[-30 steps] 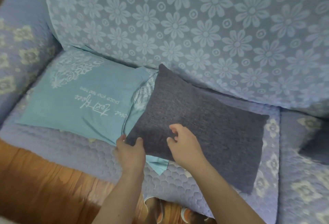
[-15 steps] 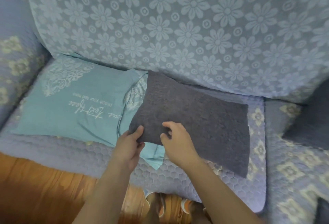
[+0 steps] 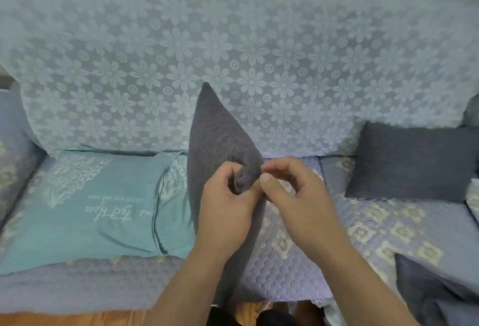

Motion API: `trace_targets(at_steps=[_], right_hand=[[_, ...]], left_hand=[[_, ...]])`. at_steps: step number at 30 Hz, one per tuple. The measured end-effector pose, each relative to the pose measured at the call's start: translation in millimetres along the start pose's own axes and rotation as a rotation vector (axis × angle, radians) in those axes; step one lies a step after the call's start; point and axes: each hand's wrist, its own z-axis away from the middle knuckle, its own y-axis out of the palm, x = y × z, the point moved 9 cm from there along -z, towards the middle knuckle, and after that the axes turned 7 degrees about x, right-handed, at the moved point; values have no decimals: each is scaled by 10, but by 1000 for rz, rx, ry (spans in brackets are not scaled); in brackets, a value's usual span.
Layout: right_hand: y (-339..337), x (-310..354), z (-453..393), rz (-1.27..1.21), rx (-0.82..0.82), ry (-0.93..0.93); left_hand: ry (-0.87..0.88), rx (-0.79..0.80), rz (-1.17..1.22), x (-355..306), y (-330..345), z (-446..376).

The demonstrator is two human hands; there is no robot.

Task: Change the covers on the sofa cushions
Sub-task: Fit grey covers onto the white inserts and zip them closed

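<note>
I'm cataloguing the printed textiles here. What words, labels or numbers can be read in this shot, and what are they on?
Teal cushion cover: white script lettering, upside down to the camera, with a smaller printed line beside it; both too blurred to read with confidence.
Grey cushion held in the left hand and right hand: no text visible.
Floral sofa throw: pattern only, no text.

A wooden floor [image 3: 77, 319] shows along the bottom edge, below the front of the sofa seat.
</note>
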Motion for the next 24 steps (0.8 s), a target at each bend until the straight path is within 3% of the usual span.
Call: trace_targets(at_steps=[3, 7, 17, 21, 24], right_hand=[[43, -338, 8, 60, -17, 191], [14, -651, 12, -26, -125, 269], [238, -529, 137, 31, -98, 188], [371, -421, 205, 137, -221, 193], [474, -330, 208, 112, -208, 134]], left_hand=[[-111, 149, -118, 261, 143, 46], [-257, 295, 60, 553, 229, 127], [-150, 107, 60, 440, -152, 72], [-173, -77, 161, 483, -373, 177], [-271, -57, 352, 568, -399, 237]])
